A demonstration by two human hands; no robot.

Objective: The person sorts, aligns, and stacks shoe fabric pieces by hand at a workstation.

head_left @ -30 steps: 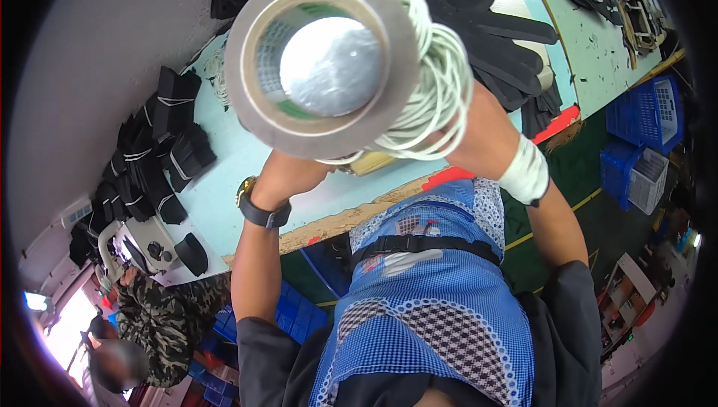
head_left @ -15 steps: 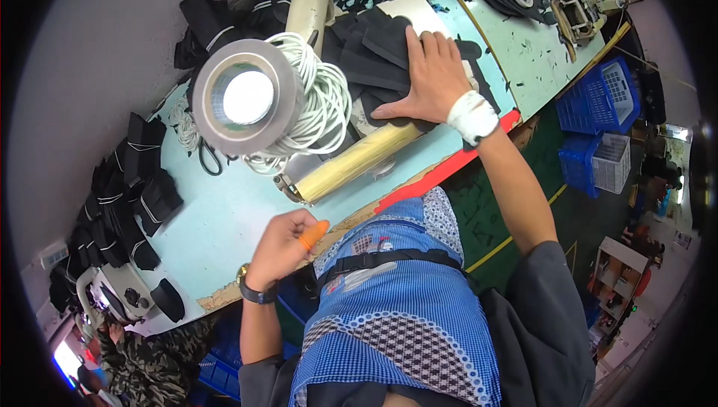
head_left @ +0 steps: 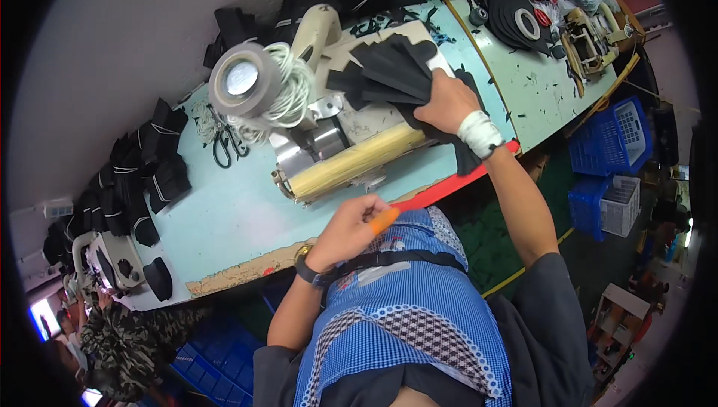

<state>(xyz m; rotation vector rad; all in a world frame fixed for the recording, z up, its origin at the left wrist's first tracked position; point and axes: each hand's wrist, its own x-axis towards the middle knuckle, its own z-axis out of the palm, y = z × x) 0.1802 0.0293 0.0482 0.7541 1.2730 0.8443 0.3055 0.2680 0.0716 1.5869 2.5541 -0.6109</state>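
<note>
My right hand [head_left: 451, 104], a white wrap at its wrist, grips a fan of flat black strips [head_left: 389, 71] over the bed of a cream sewing machine [head_left: 321, 24]. Another black piece [head_left: 470, 154] hangs down beside that hand, across the red table edging [head_left: 441, 189]. My left hand [head_left: 350, 229] hovers by the table's front edge, fingers curled in, with an orange cover [head_left: 384, 220] on one digit; nothing shows in it. Between my hands lies a yellow padded roller [head_left: 355, 160] along the machine's front. A tape roll [head_left: 265, 82] and white cord [head_left: 293, 89] sit atop the machine.
Scissors [head_left: 222, 145] lie left of the machine on the pale table [head_left: 217, 220]. Tied black bundles [head_left: 168, 179] line the wall. At the right are a second machine [head_left: 591, 37], black discs [head_left: 501, 22] and blue crates [head_left: 613, 138]. A person in camouflage [head_left: 112, 340] works at lower left.
My right hand has gone from lying spread on the black strips to gripping them in a fan. My left hand has moved right, toward the red edging. The view has shifted slightly.
</note>
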